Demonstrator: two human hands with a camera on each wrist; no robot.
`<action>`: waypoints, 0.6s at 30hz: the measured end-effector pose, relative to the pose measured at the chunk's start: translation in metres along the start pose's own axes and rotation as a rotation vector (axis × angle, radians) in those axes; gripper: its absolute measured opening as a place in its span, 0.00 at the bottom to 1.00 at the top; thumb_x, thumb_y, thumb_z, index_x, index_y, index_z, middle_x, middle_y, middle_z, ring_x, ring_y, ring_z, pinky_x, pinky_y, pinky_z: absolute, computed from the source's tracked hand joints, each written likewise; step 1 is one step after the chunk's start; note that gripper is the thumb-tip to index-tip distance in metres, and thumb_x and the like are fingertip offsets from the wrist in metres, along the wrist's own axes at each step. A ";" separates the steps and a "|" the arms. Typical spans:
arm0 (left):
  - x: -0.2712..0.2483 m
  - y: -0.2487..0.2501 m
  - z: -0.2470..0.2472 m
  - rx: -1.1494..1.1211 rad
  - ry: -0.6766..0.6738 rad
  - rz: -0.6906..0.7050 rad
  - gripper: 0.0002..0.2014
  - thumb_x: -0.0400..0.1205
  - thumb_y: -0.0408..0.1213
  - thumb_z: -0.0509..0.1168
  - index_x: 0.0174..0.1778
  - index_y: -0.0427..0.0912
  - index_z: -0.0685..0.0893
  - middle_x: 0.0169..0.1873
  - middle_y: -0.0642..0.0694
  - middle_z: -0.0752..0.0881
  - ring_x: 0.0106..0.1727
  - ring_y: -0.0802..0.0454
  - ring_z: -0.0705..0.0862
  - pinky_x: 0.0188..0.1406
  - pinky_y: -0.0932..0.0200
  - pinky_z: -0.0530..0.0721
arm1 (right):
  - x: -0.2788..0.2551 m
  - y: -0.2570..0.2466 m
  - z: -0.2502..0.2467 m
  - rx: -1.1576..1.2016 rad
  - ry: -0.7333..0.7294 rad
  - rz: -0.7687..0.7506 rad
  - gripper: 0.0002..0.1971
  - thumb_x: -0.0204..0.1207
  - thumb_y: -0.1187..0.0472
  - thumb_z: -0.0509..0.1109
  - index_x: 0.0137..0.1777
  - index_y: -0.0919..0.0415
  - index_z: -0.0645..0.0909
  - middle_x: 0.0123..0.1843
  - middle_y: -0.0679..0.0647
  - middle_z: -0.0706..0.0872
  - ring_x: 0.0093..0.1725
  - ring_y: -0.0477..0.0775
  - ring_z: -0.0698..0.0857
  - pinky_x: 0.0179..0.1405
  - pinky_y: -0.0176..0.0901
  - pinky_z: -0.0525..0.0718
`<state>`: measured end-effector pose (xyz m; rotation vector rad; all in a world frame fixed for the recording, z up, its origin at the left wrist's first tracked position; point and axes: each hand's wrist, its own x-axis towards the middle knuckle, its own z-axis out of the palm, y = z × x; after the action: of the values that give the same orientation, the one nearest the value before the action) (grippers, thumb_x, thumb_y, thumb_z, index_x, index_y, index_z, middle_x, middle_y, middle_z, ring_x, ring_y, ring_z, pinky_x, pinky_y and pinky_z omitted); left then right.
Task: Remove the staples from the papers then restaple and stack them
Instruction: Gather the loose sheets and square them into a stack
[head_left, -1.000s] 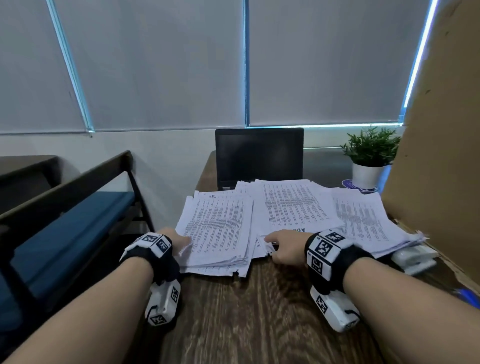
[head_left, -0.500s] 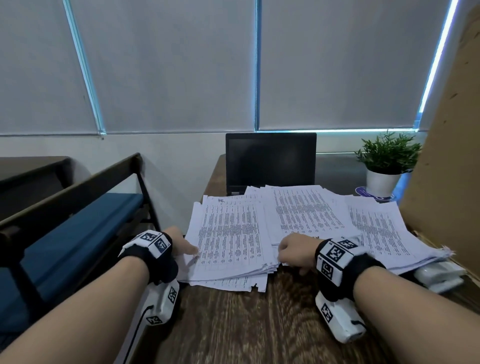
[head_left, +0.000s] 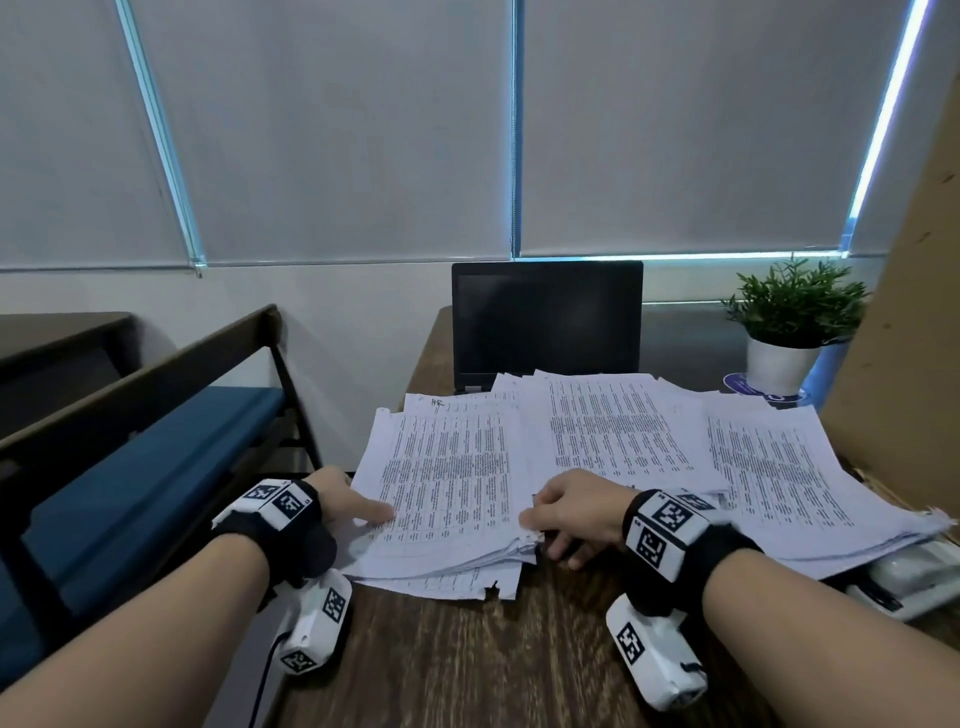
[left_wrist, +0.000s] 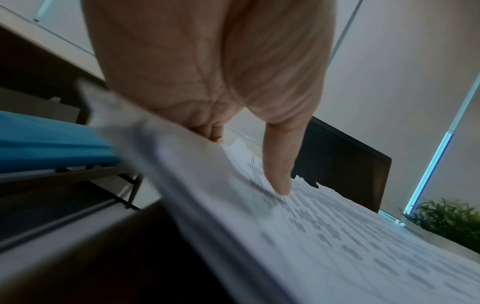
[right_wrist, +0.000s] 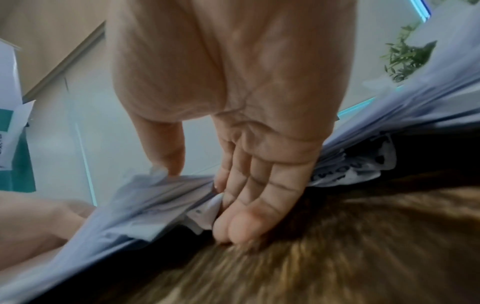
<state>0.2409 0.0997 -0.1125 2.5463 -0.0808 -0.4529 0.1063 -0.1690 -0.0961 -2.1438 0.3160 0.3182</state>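
Three spread piles of printed papers lie on the wooden desk (head_left: 467, 665). The left pile (head_left: 447, 483) is between my hands. My left hand (head_left: 363, 512) holds its left edge, thumb (left_wrist: 279, 176) on the top sheet and fingers (left_wrist: 211, 131) underneath. My right hand (head_left: 540, 525) pinches the pile's near right corner (right_wrist: 166, 197), with the thumb (right_wrist: 170, 158) on top and the fingers (right_wrist: 246, 207) below, touching the desk. A white stapler (head_left: 914, 577) lies partly hidden under the right pile (head_left: 779, 483).
A dark open laptop (head_left: 545, 322) stands behind the middle pile (head_left: 613, 431). A potted plant (head_left: 789, 322) is at the back right, and a cardboard panel (head_left: 909, 338) walls the right side. A bench with a blue cushion (head_left: 130, 457) runs along the left of the desk.
My left thumb has slid farther onto the top sheet. My right hand has shifted to the left pile's near right corner and closed on it. The head view has drifted.
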 end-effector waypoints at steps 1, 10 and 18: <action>0.001 0.001 0.000 0.015 0.005 0.015 0.14 0.69 0.49 0.81 0.37 0.44 0.87 0.38 0.49 0.88 0.37 0.55 0.85 0.31 0.67 0.79 | 0.001 -0.001 -0.002 -0.006 0.005 0.009 0.08 0.79 0.58 0.73 0.50 0.61 0.78 0.47 0.58 0.85 0.37 0.53 0.88 0.35 0.50 0.88; -0.013 0.013 0.001 0.227 0.024 0.106 0.13 0.76 0.45 0.75 0.50 0.40 0.89 0.40 0.50 0.87 0.40 0.52 0.85 0.25 0.69 0.78 | -0.001 0.000 -0.006 -0.063 0.091 0.063 0.20 0.80 0.65 0.66 0.70 0.70 0.69 0.50 0.63 0.79 0.35 0.57 0.88 0.29 0.49 0.86; -0.041 0.009 -0.018 0.294 0.002 0.082 0.15 0.81 0.46 0.70 0.33 0.41 0.78 0.33 0.44 0.83 0.27 0.51 0.82 0.18 0.69 0.74 | -0.023 0.001 0.001 -0.116 0.018 0.036 0.12 0.79 0.62 0.68 0.57 0.70 0.79 0.41 0.64 0.83 0.35 0.57 0.86 0.37 0.54 0.89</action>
<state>0.2087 0.1070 -0.0810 2.8180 -0.2683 -0.4338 0.0843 -0.1661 -0.0890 -2.2584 0.3549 0.3458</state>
